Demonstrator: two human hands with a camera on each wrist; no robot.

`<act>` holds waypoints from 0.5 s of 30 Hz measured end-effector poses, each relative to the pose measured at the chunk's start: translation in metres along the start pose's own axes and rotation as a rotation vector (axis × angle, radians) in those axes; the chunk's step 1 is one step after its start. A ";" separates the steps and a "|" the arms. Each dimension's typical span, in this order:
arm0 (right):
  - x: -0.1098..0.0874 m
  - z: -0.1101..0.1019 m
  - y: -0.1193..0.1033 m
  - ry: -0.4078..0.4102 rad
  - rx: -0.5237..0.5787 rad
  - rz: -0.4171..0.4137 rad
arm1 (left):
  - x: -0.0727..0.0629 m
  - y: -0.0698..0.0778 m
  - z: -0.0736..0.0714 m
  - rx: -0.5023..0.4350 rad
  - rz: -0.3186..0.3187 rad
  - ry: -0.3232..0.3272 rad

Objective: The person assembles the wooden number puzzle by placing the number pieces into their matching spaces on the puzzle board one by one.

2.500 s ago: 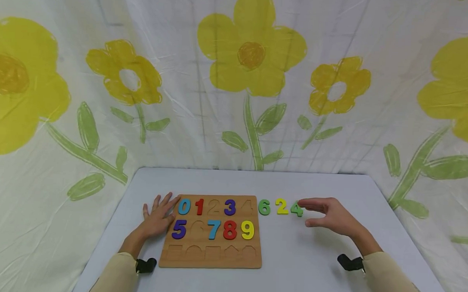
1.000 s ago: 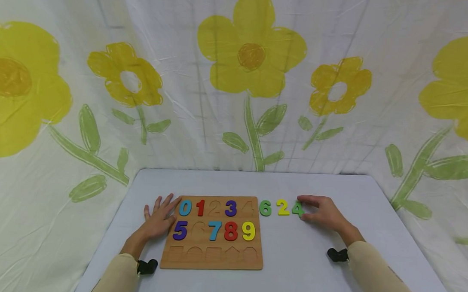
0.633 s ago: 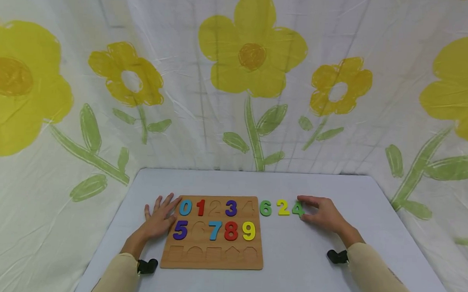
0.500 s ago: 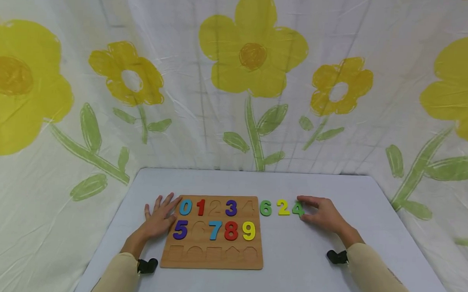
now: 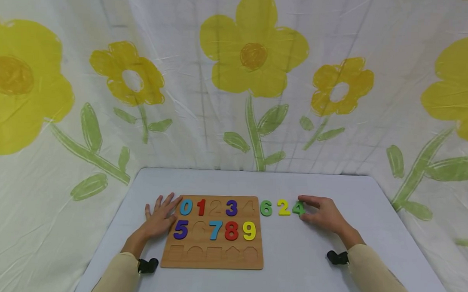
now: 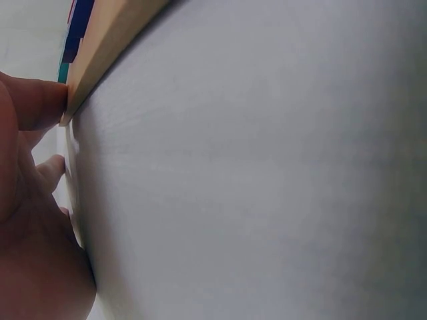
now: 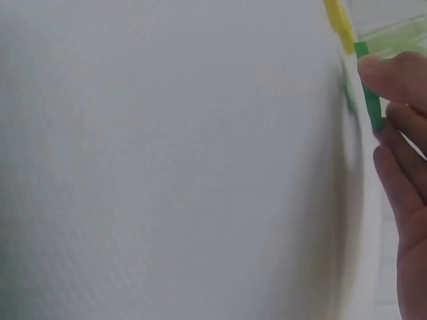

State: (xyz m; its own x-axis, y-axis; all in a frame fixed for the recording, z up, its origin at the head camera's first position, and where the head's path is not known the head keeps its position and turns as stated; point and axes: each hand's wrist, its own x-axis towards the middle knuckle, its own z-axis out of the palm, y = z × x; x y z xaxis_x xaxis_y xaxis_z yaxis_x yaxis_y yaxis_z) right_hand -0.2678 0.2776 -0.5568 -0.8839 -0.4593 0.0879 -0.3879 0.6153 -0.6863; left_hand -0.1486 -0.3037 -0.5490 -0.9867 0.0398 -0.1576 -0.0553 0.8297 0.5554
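My right hand (image 5: 324, 214) pinches the green number 4 (image 5: 298, 208) between thumb and fingertips, right of the puzzle board. In the right wrist view the green piece (image 7: 369, 87) stands between the thumb and fingers, with a green tint on the tabletop beside it. My left hand (image 5: 158, 220) lies with fingers spread along the left edge of the wooden number board (image 5: 212, 263). Its thumb touches the board's side (image 6: 100, 60) in the left wrist view. A yellow 2 (image 5: 283, 207) and a green 6 (image 5: 266, 208) lie between the board and the 4.
Seated in the board are the blue 0 (image 5: 186, 207), red 1 (image 5: 201, 207), purple 3 (image 5: 231, 208), purple 5 (image 5: 180, 229), blue 7 (image 5: 215, 230), red 8 (image 5: 231, 230) and yellow 9 (image 5: 249, 230). A flowered curtain (image 5: 172, 135) hangs behind the white table (image 5: 299, 268).
Since the earliest frame my right hand has come left and closed its thumb and fingers on the green 4. Over the last second little has moved. The left hand stays at the board.
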 end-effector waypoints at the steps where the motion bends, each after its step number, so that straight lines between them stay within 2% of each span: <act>1: 0.000 -0.001 -0.001 0.003 0.012 -0.005 | 0.000 0.000 0.000 0.001 0.002 0.002; 8: -0.005 -0.007 -0.016 0.001 0.056 -0.056 | 0.000 0.000 -0.001 0.012 0.011 -0.001; 15: -0.004 -0.010 -0.051 0.006 -0.005 -0.146 | -0.001 -0.002 -0.001 0.009 0.024 0.003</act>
State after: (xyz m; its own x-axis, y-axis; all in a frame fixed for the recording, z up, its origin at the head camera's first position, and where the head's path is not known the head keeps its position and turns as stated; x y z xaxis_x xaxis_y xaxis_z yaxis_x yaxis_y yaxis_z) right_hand -0.2474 0.2541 -0.5147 -0.8194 -0.5406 0.1908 -0.5139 0.5450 -0.6626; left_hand -0.1481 -0.3061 -0.5494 -0.9882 0.0583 -0.1415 -0.0298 0.8335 0.5517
